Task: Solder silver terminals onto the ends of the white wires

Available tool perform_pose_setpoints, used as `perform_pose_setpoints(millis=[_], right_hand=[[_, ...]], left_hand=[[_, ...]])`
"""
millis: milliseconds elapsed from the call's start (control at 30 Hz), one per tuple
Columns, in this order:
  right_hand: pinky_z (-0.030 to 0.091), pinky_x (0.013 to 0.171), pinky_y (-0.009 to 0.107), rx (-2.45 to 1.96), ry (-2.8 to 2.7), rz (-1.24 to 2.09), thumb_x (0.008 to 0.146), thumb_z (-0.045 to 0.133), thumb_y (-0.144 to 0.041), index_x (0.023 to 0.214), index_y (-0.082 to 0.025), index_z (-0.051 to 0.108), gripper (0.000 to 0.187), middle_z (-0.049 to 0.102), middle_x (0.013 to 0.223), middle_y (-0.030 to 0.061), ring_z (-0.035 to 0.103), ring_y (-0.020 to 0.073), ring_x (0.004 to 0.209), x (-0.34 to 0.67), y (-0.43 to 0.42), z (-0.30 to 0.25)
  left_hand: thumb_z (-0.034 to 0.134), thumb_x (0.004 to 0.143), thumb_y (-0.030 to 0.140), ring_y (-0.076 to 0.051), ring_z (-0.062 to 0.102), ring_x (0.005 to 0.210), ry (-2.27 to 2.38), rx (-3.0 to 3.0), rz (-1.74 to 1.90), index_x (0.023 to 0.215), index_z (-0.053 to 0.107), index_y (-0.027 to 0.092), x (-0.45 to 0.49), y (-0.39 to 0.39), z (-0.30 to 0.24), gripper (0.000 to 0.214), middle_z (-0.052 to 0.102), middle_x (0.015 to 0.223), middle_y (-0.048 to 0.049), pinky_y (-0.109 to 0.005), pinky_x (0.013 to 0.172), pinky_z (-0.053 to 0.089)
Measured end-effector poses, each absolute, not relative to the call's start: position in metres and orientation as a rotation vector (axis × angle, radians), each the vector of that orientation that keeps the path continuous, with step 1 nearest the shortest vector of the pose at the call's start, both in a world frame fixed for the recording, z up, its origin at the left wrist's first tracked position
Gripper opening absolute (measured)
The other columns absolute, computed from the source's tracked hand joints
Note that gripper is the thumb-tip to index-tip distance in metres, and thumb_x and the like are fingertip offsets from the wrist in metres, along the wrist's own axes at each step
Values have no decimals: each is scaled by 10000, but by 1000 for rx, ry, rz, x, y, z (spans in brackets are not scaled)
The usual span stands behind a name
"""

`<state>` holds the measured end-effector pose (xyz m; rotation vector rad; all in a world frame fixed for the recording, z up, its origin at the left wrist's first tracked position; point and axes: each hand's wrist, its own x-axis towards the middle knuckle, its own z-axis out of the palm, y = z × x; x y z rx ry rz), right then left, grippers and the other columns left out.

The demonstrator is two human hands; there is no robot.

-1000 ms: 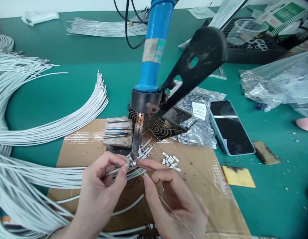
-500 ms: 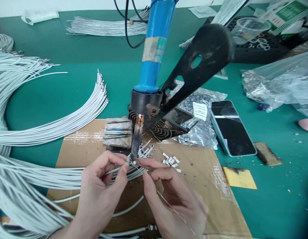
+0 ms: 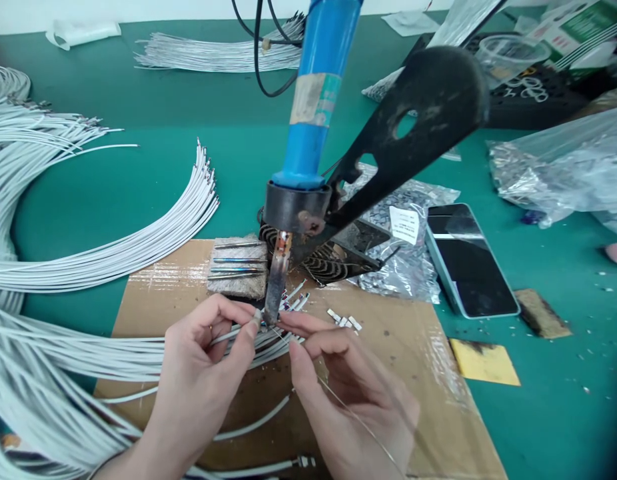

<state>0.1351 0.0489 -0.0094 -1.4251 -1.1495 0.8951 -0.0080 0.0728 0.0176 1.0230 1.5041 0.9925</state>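
Note:
A blue-handled soldering iron [image 3: 313, 127] stands fixed in a black holder [image 3: 393, 140], its tip [image 3: 275, 287] pointing down over a taped cardboard sheet [image 3: 418, 360]. My left hand [image 3: 203, 380] pinches the end of a white cable [image 3: 223, 339] right under the tip. My right hand [image 3: 348, 393] pinches a thin solder wire [image 3: 358, 420] and holds its end against the tip, fingertips nearly touching the left hand's. A small pile of white connectors [image 3: 344, 320] lies just right of the hands.
Bundles of white cables [image 3: 113, 253] curve across the green table at left. A sponge block with spare tips [image 3: 237, 267] sits by the iron. A phone [image 3: 468, 260], plastic bags [image 3: 563, 167] and a yellow pad [image 3: 483, 361] lie at right.
Both hands stay at the iron's tip with the cable and solder wire; the view has shifted slightly, nothing else has moved.

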Motion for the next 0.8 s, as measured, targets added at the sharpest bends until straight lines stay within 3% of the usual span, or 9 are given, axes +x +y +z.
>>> perform_pose_setpoints(millis=[300, 633, 800], right_hand=[[623, 848, 331, -1442, -1106, 902, 917, 729, -245, 745, -251, 626, 200, 834, 1058, 49, 796, 213, 908, 134, 46, -7], [612, 830, 263, -1373, -1122, 905, 919, 704, -156, 768, -247, 632, 191, 826, 1071, 9, 795, 165, 912, 134, 47, -7], [626, 849, 317, -1364, -1118, 917, 916, 712, -139, 772, -246, 634, 195, 827, 1071, 45, 801, 201, 915, 134, 46, -7]], left_hand=[[770, 808, 164, -130, 740, 732, 1526, 927, 1055, 716, 692, 179, -1, 76, 24, 121, 770, 782, -8, -139, 647, 560], [786, 797, 151, -114, 745, 742, 1533, 875, 1092, 706, 710, 177, 0, 74, 26, 121, 800, 826, -16, -110, 660, 558], [758, 840, 146, -116, 756, 754, 1531, 897, 1092, 722, 714, 176, -5, 74, 24, 129, 804, 837, -20, -110, 665, 566]])
